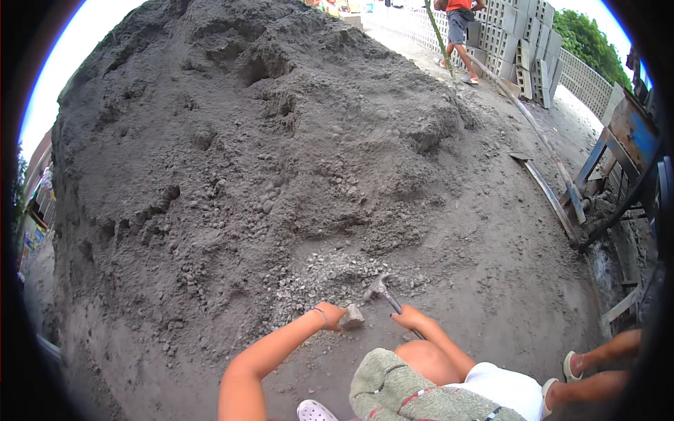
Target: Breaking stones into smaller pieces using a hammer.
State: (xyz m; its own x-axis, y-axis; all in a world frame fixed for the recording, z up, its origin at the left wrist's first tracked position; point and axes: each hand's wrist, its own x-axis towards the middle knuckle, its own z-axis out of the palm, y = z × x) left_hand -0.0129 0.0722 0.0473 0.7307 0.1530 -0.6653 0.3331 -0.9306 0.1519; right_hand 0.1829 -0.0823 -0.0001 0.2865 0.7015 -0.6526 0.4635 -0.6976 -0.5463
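A big mound of grey sand and gravel (239, 154) fills the left and centre, with a patch of paler crushed chips (330, 277) at its foot. There the left hand (330, 313) grips a small grey stone (352, 317) on the ground — fingers curled round it. Just right, the right hand (409, 320) is closed on a hammer (385, 291), whose head seems poised above the chips; farther right lie planks (551, 196) and stacked concrete blocks (523, 42).
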